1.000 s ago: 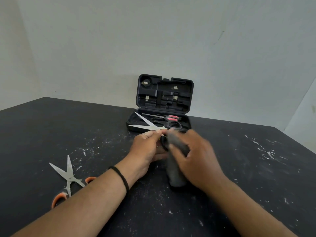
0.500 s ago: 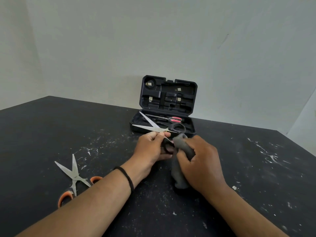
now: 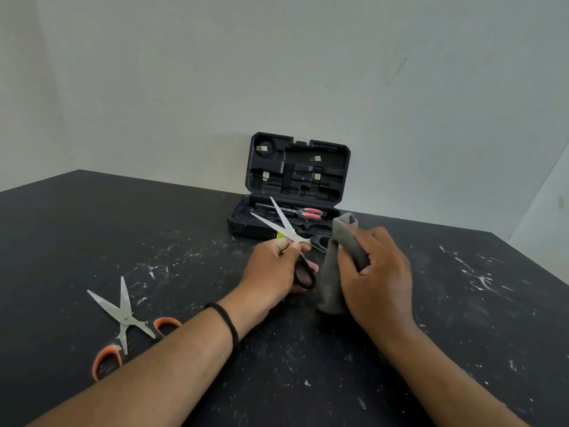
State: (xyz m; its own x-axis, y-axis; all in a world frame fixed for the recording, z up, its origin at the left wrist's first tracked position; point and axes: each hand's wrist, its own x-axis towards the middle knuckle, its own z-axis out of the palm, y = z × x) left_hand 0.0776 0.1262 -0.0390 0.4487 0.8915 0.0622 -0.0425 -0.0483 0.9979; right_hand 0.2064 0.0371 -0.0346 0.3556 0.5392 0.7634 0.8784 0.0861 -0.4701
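Orange-handled scissors (image 3: 124, 318) lying open, black case (image 3: 295, 175) holding red-handled scissors (image 3: 309, 214)

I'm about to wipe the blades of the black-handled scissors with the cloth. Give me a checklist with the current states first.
1. Left hand grips the black-handled scissors near the pivot: ok.
2. Blades spread open, tips pointing away from the person: ok.
3. Right hand holds the grey cloth bunched: ok.
4. Cloth on the blades: not ok; it hangs beside the handles, short of the blades.
5. Left fingertips clear of the cutting edges: cannot tell; they sit right at the pivot.
6. Orange-handled scissors out of the way: ok; they lie open on the table, apart from both hands.
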